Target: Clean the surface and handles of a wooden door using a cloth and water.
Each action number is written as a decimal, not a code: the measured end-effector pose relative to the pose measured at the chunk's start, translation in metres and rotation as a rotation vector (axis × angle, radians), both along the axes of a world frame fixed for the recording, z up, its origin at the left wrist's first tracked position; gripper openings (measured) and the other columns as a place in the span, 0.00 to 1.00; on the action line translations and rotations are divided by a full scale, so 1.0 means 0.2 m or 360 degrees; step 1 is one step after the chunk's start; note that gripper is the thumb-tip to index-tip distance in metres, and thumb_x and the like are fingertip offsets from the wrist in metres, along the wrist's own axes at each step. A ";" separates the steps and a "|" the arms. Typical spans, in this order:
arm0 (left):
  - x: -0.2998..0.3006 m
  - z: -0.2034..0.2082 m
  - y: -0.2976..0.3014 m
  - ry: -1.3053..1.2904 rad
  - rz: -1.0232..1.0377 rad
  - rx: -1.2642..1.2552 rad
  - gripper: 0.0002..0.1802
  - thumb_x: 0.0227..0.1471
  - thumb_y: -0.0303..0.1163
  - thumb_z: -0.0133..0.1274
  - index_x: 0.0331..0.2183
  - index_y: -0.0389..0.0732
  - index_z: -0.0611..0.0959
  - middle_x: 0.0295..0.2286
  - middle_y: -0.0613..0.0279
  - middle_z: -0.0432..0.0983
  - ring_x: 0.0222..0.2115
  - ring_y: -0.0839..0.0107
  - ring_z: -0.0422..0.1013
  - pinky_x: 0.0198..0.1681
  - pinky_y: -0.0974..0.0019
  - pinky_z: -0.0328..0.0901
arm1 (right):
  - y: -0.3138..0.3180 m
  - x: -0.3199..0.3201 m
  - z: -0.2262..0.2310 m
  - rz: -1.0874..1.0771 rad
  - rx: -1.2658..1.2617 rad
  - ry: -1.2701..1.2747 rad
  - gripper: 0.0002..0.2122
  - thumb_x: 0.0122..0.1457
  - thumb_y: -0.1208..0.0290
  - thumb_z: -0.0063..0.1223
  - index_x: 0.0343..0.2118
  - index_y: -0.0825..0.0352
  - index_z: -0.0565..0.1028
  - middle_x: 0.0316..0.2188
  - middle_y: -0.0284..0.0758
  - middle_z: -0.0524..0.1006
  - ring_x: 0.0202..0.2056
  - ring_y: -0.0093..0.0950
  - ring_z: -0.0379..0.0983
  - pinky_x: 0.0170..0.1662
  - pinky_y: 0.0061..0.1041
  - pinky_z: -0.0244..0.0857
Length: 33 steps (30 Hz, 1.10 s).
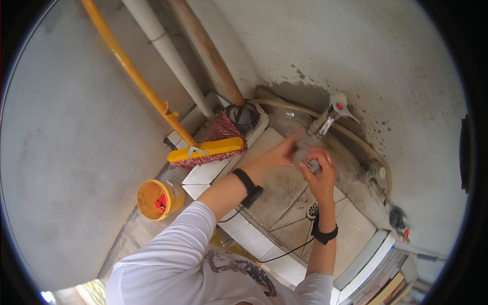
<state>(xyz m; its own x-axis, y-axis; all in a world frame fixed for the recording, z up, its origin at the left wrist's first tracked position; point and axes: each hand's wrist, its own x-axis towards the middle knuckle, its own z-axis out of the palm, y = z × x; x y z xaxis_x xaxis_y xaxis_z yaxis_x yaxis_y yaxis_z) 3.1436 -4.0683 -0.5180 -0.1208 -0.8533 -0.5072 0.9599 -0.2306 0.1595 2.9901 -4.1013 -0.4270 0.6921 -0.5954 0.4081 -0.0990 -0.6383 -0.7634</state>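
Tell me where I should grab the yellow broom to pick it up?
Probably best by the yellow handle, not the broom head. The handle is long, thin and round, so a grip closes around it easily. It leans up from the head along the wall, so come from the open floor side. The bristles below are wide and floppy.

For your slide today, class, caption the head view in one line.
Both hands, left hand and right hand, rub a small grey object under a wall tap, above a tiled basin.
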 end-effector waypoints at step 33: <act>0.26 -0.13 0.07 -0.1124 -0.0498 0.0166 0.27 0.45 0.43 0.49 0.45 0.39 0.65 0.44 0.59 0.62 0.39 0.63 0.64 0.34 0.61 0.63 | -0.14 0.03 -0.35 -0.0232 0.1885 -0.0273 0.18 0.44 0.81 0.49 0.41 0.66 0.63 0.36 0.36 0.67 0.37 0.25 0.67 0.32 0.25 0.66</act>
